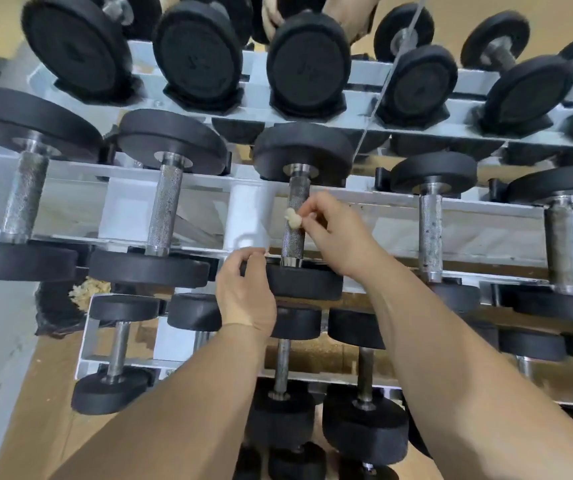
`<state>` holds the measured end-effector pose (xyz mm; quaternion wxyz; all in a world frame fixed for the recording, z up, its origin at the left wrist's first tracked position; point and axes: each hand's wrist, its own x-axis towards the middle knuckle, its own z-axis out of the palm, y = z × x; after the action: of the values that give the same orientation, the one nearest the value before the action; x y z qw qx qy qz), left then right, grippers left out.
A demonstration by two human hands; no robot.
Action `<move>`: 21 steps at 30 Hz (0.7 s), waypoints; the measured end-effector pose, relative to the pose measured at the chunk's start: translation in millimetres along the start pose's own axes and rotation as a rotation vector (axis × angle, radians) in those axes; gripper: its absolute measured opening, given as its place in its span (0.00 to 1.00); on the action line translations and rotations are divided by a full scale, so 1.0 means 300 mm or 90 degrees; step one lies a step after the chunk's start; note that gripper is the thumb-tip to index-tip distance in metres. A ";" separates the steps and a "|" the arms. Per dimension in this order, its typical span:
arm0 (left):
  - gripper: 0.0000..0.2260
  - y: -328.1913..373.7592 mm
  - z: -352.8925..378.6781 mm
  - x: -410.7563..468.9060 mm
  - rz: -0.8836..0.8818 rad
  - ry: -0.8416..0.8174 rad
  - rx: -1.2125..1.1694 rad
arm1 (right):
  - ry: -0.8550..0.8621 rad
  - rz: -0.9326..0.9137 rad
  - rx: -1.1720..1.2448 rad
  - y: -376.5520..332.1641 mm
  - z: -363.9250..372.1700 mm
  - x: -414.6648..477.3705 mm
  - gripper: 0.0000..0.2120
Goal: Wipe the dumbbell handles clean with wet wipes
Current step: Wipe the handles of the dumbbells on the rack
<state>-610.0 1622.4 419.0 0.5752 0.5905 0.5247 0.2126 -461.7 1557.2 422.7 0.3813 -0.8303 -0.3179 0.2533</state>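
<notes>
A black dumbbell with a knurled steel handle [294, 225] lies on the middle shelf of the white rack [250, 216], at the centre of the view. My right hand [337, 233] pinches a small crumpled whitish wet wipe [293, 218] and presses it against the handle about halfway along. My left hand [245, 292] grips the near black weight head [304, 280] of the same dumbbell at its left edge. Both forearms reach in from the bottom of the view.
Other dumbbells flank it on the middle shelf, at the left [165, 206] and at the right [430, 230]. Larger ones [307, 64] fill the top shelf, smaller ones [364, 393] the bottom shelf. Another person's hands [347, 15] show at the top edge. Crumpled material [82, 292] lies on the floor at the left.
</notes>
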 end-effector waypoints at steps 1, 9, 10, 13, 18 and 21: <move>0.12 -0.001 0.008 -0.008 -0.006 0.007 -0.002 | -0.032 0.003 0.015 0.012 -0.004 -0.023 0.07; 0.13 -0.017 0.013 0.002 0.012 0.014 0.001 | 0.149 0.058 0.174 0.022 0.006 0.075 0.05; 0.12 -0.017 0.015 0.000 0.013 0.015 0.003 | 0.115 0.078 0.204 0.031 0.004 0.065 0.05; 0.12 -0.011 0.022 -0.011 0.009 0.019 -0.015 | -0.088 0.074 0.225 0.080 -0.005 -0.028 0.08; 0.11 -0.013 0.016 -0.011 0.033 0.021 -0.028 | -0.040 0.054 0.272 0.085 0.011 -0.013 0.11; 0.13 -0.022 0.023 -0.003 0.041 0.038 -0.030 | 0.098 0.048 0.313 0.035 0.010 0.070 0.06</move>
<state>-606.9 1617.1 411.7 0.5662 0.5866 0.5171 0.2606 -446.1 1568.5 408.8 0.5846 -0.7410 -0.1857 0.2734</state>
